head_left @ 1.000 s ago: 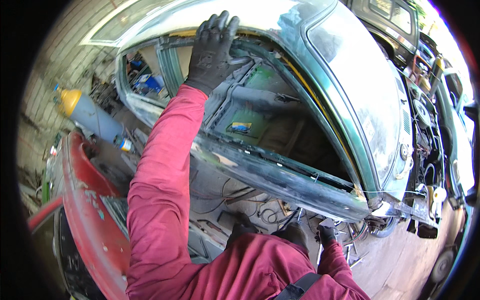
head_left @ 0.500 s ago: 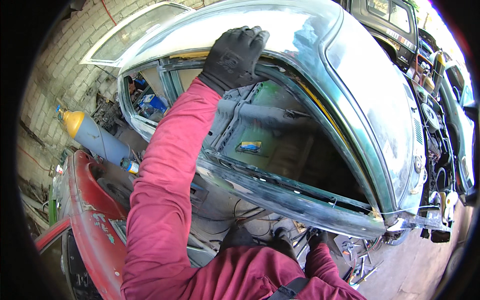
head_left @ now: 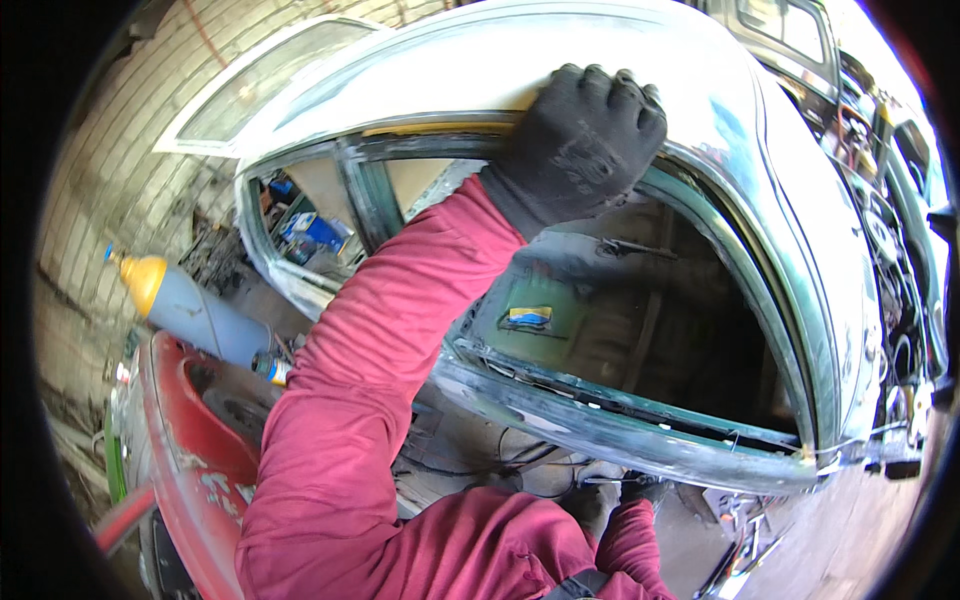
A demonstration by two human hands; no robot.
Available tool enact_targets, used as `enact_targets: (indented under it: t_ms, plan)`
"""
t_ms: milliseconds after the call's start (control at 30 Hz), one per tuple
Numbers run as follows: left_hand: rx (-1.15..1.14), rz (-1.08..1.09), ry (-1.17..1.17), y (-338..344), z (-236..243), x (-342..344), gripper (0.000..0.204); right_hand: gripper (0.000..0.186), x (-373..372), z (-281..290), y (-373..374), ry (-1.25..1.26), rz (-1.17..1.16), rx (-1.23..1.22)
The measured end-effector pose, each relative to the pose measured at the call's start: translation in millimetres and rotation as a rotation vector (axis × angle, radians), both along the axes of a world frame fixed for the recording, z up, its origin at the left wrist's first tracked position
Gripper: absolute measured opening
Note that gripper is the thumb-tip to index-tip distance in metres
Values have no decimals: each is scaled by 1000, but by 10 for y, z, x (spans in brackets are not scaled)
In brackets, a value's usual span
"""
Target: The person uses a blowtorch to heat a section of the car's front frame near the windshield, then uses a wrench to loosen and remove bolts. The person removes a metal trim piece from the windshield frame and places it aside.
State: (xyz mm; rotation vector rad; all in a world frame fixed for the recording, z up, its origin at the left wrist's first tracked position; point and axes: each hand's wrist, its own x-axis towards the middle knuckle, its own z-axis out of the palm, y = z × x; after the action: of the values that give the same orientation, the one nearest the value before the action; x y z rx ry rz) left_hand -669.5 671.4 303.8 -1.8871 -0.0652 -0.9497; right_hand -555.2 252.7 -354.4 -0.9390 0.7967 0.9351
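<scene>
My left hand (head_left: 580, 145), in a black work glove, lies over the roof edge of a car body (head_left: 400, 85), above its doorless side opening. Its fingers are bent over the rail, and the palm side is hidden. Down by the sill (head_left: 620, 440), my right hand (head_left: 643, 487) shows small and dark, also gloved. A thin shiny piece beside it seems to be in its closed fingers, but its kind cannot be made out. Bare white and grey patches mark the green body. Inside on the floor lies a small yellow and blue packet (head_left: 528, 318).
A grey gas cylinder (head_left: 205, 310) with a yellow top leans at the left, near a red car (head_left: 200, 455). Cables (head_left: 520, 455) and hand tools (head_left: 742, 535) are spread on the floor. A loose door or hatch frame (head_left: 260, 85) stands by the block wall (head_left: 110, 205).
My left hand has slid right along the roof edge, its arm stretching after it. The whole view has shifted a little; my right hand stays low by the sill.
</scene>
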Motion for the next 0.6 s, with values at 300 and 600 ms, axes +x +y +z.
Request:
enact_targets:
  t_ms: [300,600]
  plan:
    - [-236,11,103,-256,52,-7,83,42,-94,-366,334,22,-78,-29]
    - [-249,-17,66,-255,-89,27,77,41,-238,-855,547,14,-91,-35]
